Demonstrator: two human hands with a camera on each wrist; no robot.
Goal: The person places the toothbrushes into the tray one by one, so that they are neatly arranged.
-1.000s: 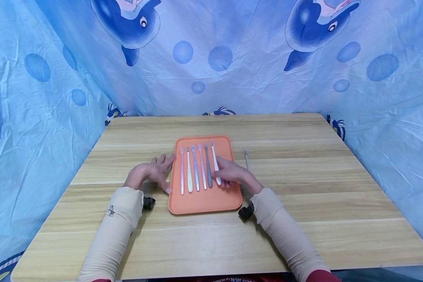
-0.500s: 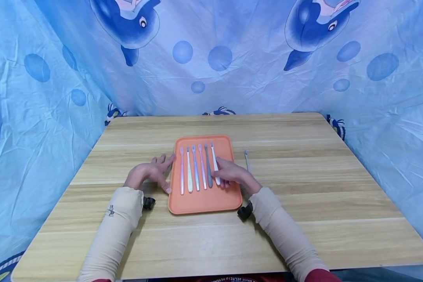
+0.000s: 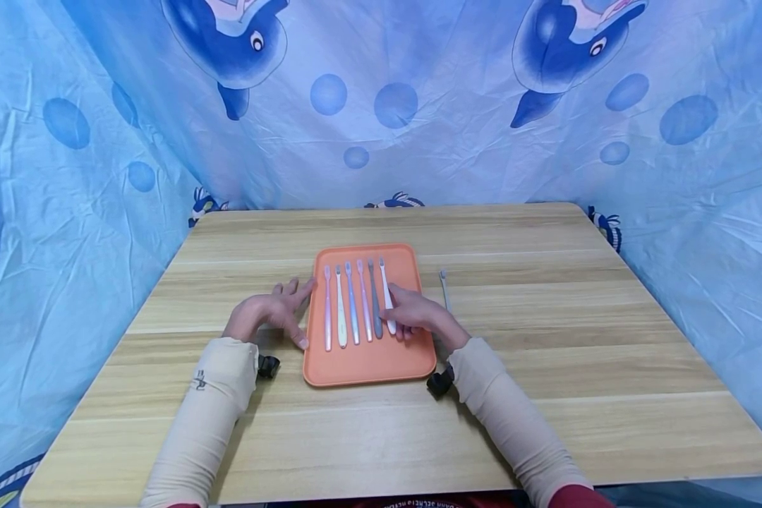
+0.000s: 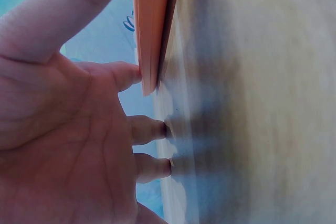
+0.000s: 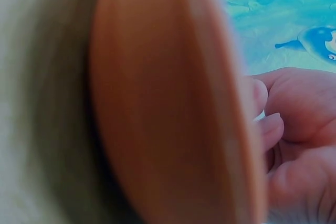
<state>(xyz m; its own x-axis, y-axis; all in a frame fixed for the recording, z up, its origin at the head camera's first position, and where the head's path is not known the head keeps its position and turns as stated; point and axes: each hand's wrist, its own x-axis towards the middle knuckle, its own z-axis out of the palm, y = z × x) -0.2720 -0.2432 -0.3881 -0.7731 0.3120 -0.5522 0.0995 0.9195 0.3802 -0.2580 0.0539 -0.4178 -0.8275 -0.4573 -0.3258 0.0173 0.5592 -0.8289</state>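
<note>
An orange tray (image 3: 368, 365) lies on the wooden table, with several toothbrushes side by side in it, heads pointing away. At the right end of this row my right hand (image 3: 415, 310) pinches a white toothbrush (image 3: 386, 293), thumb on its left and other fingers curled. Just left of it lies a dark grey toothbrush (image 3: 375, 303), close to the thumb. My left hand (image 3: 269, 312) spreads its fingers along the tray's left edge; thumb and index finger are at the rim. In the left wrist view, the index fingertip (image 4: 128, 74) meets the tray's side.
Right of the tray, a grey-blue toothbrush (image 3: 444, 286) lies on the table (image 3: 578, 317), partly behind the right wrist. Pink, pale green, blue and pink toothbrushes fill the rest of the row. A blue curtain (image 3: 419, 162) hangs behind the table.
My right wrist and the white toothbrush have shifted very slightly to the left. The left hand and the tray have stayed in place.
</note>
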